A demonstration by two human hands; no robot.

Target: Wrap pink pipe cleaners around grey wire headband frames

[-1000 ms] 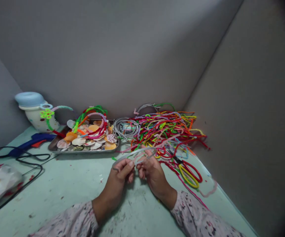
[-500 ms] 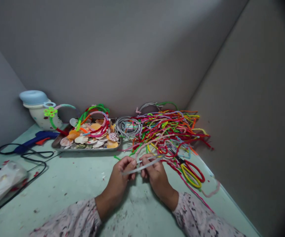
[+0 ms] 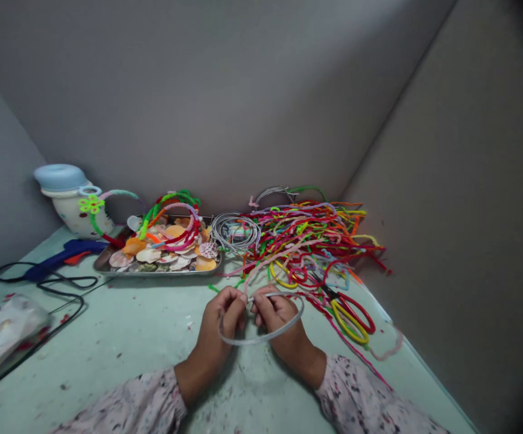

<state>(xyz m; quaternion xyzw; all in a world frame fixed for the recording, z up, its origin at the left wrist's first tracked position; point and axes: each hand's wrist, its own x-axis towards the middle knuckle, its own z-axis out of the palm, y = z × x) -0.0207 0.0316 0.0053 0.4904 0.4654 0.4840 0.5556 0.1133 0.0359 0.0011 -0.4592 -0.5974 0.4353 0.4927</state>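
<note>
My left hand (image 3: 220,322) and my right hand (image 3: 279,319) meet at the middle of the pale green table (image 3: 143,349), fingers pinched together. Between them they hold a thin grey wire hoop (image 3: 261,337), which curves from the left hand toward me and round over the right hand. Just beyond the fingertips lies a big heap of coloured pipe cleaners (image 3: 306,241). Scissors with red and yellow handles (image 3: 349,316) lie to the right of my right hand.
A metal tray of seashells (image 3: 161,256) with pipe-cleaner rings stands at the back, a coil of grey wire (image 3: 234,232) beside it. A white jar with a blue lid (image 3: 69,202), a blue glue gun (image 3: 62,256) with black cord and a plastic bag (image 3: 3,331) are left. Grey walls enclose the table.
The grey wire, arched above the hands a second ago and nearly straight half a second ago, now curves toward me as a hoop. Both hands stayed pinched together in place.
</note>
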